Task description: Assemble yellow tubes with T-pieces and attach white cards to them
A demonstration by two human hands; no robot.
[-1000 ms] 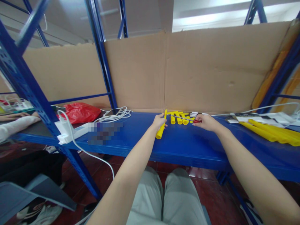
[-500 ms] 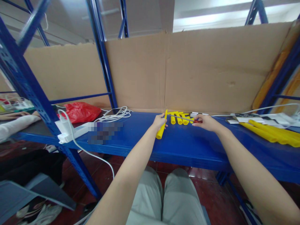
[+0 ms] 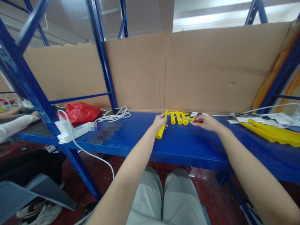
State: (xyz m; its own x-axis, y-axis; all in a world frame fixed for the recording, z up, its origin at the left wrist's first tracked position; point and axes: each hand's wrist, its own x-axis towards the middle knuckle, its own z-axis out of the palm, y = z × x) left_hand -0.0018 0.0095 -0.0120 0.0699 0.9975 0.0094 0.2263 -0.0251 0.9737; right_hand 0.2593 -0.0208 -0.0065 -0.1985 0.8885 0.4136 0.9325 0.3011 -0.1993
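My left hand (image 3: 159, 121) is closed around a yellow tube (image 3: 160, 133), which tilts with its round open end towards me. In my right hand (image 3: 204, 122) is the red handle of a screwdriver (image 3: 187, 119). Its long thin metal shaft points left, and the tip reaches the upper part of the held tube; whether it goes into the tube I cannot tell. Behind the shaft several shorter yellow tube pieces (image 3: 179, 120) lie side by side on the blue shelf (image 3: 185, 143).
Long yellow tubes (image 3: 272, 132) lie at the right, beside papers. To the left are a red plastic bag (image 3: 82, 112), coiled white cable (image 3: 116, 115) and a white power strip (image 3: 70, 134). A cardboard sheet (image 3: 199, 72) stands behind. Another person's sleeve (image 3: 18, 125) shows at far left.
My hands, the tube and the screwdriver hold almost the same place; the red handle looks slightly turned. At far left the other person's hand has shifted a little.
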